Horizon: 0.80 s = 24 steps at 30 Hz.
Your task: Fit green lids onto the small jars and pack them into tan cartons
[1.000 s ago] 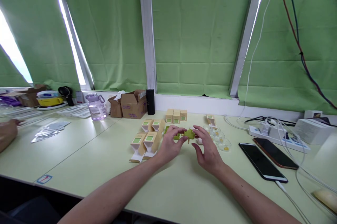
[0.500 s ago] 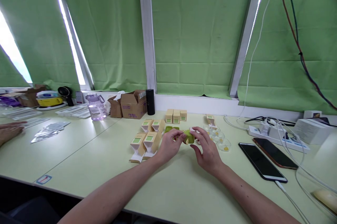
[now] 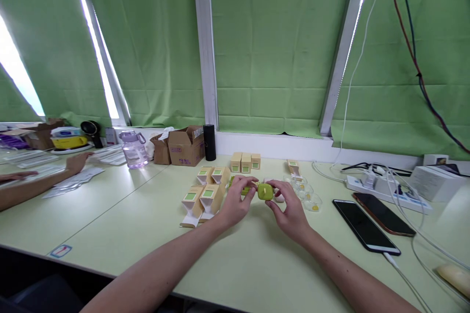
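A small green case (image 3: 265, 191) is held above the table between my hands. The fingertips of my right hand (image 3: 290, 207) grip its right side. My left hand (image 3: 237, 201) is at its left, thumb and fingers pinched close together; whether anything is between them is too small to tell. More green pieces lie partly hidden behind my left hand. Several open cardboard boxes with green labels (image 3: 208, 194) stand left of my left hand. Beyond my right hand are clear round packs with yellow bits (image 3: 313, 202).
Small closed boxes (image 3: 246, 162) stand farther back. A purple bottle (image 3: 134, 150), a brown carton (image 3: 186, 146) and a black cylinder (image 3: 209, 142) are at the back left. Phones (image 3: 367, 227) and a power strip (image 3: 389, 193) lie right. Another person's hand (image 3: 78, 162) reaches over papers.
The green case has turned, showing a rounded face with a small loop. My left fingers have shifted slightly off it. At the far left, another person's arm has reached in over the papers.
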Motion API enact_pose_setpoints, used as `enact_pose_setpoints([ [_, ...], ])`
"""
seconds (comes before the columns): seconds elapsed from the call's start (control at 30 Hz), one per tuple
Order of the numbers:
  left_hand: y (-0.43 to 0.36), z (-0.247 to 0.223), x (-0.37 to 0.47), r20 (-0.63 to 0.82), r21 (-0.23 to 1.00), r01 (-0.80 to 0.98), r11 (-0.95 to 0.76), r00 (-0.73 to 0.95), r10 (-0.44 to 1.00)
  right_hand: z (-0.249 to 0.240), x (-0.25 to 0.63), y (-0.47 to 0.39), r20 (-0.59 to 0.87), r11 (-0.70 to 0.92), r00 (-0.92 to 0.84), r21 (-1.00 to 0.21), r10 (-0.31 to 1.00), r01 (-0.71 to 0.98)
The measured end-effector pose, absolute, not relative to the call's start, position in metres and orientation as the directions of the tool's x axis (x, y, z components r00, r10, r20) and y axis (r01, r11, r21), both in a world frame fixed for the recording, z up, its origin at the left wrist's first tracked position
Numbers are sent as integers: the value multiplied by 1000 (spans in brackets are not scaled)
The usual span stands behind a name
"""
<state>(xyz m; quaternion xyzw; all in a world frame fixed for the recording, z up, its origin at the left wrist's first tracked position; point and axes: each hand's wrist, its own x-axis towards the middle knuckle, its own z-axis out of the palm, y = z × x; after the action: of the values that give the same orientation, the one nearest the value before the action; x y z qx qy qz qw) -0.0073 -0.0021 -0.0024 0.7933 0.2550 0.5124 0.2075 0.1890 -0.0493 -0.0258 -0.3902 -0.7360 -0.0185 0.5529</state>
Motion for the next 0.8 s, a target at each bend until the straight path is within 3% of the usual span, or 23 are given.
enact_pose_setpoints([
  [0.63, -8, 1, -6, 804, 216, 299, -929, 486, 343, -29, 189, -51, 756, 681, -44, -561, 653, 471],
  [0.8, -10, 0, -5, 782, 169, 309, -936, 536, 318, -31, 189, -50, 744, 679, -49, -577, 666, 455],
])
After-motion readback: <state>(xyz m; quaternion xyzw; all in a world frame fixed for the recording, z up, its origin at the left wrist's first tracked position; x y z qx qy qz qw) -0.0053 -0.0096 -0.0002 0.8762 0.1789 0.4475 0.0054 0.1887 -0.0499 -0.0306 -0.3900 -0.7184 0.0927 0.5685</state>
